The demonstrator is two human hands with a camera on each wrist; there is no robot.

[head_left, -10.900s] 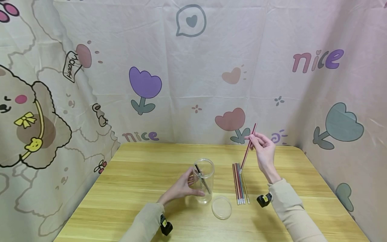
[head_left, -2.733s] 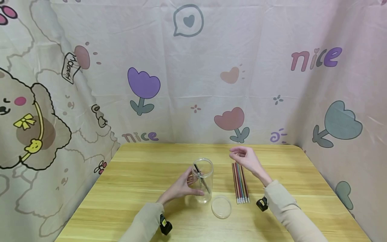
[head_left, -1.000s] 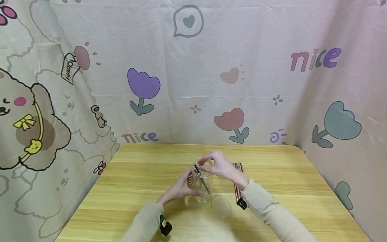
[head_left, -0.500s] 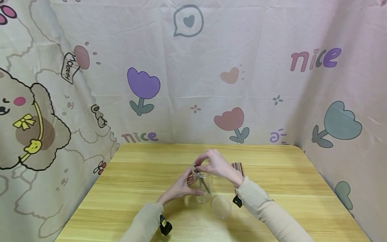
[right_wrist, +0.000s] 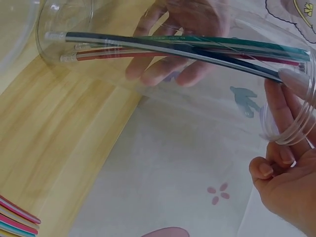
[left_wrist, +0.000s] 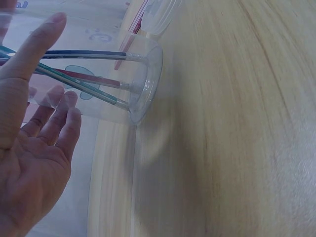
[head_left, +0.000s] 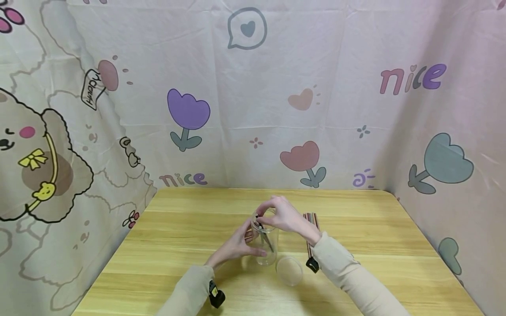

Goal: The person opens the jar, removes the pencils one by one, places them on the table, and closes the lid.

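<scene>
The clear jar (head_left: pixel 267 260) stands upright on the table, and my left hand (head_left: pixel 236 244) grips its side, thumb in front and fingers behind. Inside lean a dark pencil (right_wrist: pixel 173 48), a green pencil (right_wrist: pixel 276 49) and a red pencil (right_wrist: pixel 98 55), eraser ends down at the base. My right hand (head_left: pixel 287 216) reaches into the open mouth from above. In the right wrist view its thumb and forefinger pinch the upper end of the dark pencil, just inside the rim; the other fingers curl outside.
Right of the jar lies its round clear lid (head_left: pixel 289 271) on the wooden table (head_left: pixel 189 210). A row of colored pencils (head_left: pixel 310 216) lies beyond it, partly hidden under the right forearm. A patterned cloth (head_left: pixel 237 87) hangs behind the table.
Earlier my right hand held a red pencil over the row; that pencil left the hand. The hand then moved left from the row into the jar's mouth. The left hand kept its grip.
</scene>
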